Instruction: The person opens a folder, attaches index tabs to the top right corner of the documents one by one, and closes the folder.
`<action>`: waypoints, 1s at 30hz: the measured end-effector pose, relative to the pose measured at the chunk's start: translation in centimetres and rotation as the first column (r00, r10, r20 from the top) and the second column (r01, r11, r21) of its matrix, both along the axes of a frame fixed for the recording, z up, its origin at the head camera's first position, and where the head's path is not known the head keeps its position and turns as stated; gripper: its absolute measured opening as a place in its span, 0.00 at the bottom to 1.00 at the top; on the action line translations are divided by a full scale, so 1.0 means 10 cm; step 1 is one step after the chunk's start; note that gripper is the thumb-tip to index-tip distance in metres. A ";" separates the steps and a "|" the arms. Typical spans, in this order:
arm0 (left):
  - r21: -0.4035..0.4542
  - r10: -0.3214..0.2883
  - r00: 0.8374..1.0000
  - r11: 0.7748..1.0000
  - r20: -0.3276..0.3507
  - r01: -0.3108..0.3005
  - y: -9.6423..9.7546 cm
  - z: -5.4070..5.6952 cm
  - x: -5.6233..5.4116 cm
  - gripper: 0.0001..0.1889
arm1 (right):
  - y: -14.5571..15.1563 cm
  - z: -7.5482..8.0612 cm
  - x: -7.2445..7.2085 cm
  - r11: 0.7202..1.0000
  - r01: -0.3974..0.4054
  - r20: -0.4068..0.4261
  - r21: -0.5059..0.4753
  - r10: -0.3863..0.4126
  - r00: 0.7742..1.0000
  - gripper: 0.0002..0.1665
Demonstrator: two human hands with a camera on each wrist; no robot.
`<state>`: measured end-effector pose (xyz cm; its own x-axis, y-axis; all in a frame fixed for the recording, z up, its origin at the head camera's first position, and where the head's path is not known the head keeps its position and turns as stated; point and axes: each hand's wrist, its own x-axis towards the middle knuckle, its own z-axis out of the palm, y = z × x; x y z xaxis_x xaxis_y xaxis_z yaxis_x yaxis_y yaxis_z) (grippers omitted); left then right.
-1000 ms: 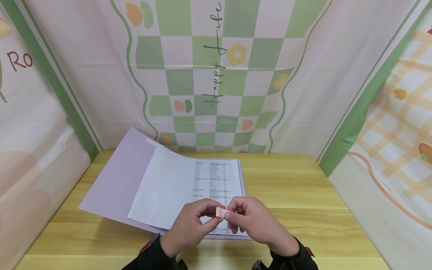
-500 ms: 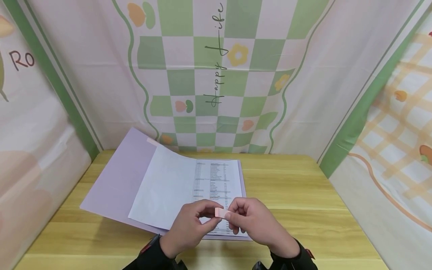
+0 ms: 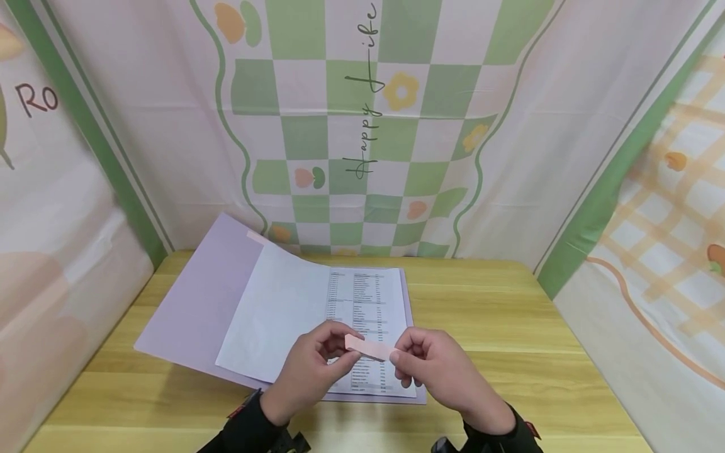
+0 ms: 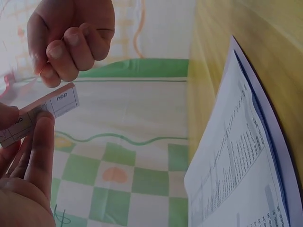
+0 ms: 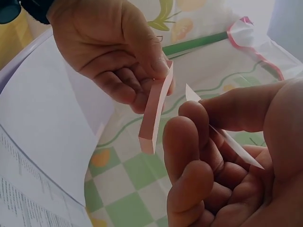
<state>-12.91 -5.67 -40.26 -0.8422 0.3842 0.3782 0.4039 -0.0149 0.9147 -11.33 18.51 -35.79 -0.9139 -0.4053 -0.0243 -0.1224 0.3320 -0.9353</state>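
Observation:
My left hand [image 3: 311, 365] pinches a thick pink sticky-note pad [image 3: 368, 347] between thumb and fingers, above the page. Its printed back shows in the left wrist view. My right hand [image 3: 433, 368] is close by on the right; in the right wrist view, thumb and fingertips pinch a single thin sticky note [image 5: 235, 145], apart from the pad. Beneath both hands lies an open lilac folder [image 3: 192, 308]. In it are a printed sheet [image 3: 368, 302] with tables and a turned-back white page [image 3: 272, 314]; a pink sticky note [image 3: 257, 238] sticks out of this page's upper edge.
The folder rests on a wood-grain table [image 3: 498, 327], its left cover slanting upward. Printed curtains [image 3: 362, 126] with green checks hang behind and along both sides of the table.
My hands have drawn apart, the left going left and slightly up, the right slightly right. More of the pink pad shows between them, and a single note is now separate in my right fingers.

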 end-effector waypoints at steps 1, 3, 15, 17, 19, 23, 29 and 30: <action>-0.005 -0.010 1.000 1.000 0.003 0.010 0.01 -0.01 0.00 0.11 | 0.00 0.00 0.00 1.000 -0.001 -0.004 0.001 0.001 1.000 0.10; -0.019 -0.034 0.999 0.999 0.013 0.034 0.03 -0.02 0.01 0.12 | 0.01 0.01 -0.01 1.000 -0.004 -0.016 0.008 0.004 1.000 0.10; -0.250 -0.132 0.980 0.964 -0.148 0.092 0.38 -0.14 0.08 0.08 | 0.22 0.17 -0.02 0.996 0.067 -0.092 0.062 -0.061 0.994 0.11; -0.306 -0.149 0.967 0.949 -0.205 0.081 0.47 -0.15 0.10 0.09 | 0.26 0.19 -0.02 0.994 0.082 -0.102 0.068 -0.074 0.992 0.11; -0.358 -0.178 0.951 0.930 -0.252 0.079 0.55 -0.15 0.11 0.10 | 0.30 0.21 -0.02 0.993 0.093 -0.108 0.066 -0.086 0.990 0.11; -0.459 -0.246 0.909 0.885 -0.336 0.070 0.68 -0.15 0.14 0.14 | 0.37 0.24 -0.02 0.993 0.093 -0.129 0.074 -0.083 0.988 0.10; -0.632 -0.345 0.855 0.774 -0.387 0.026 0.88 -0.14 0.19 0.16 | 0.41 0.27 -0.01 0.989 0.121 -0.133 0.081 -0.110 0.985 0.11; -0.662 -0.363 0.847 0.750 -0.389 0.018 0.92 -0.15 0.20 0.16 | 0.41 0.27 0.00 0.989 0.126 -0.131 0.082 -0.114 0.985 0.11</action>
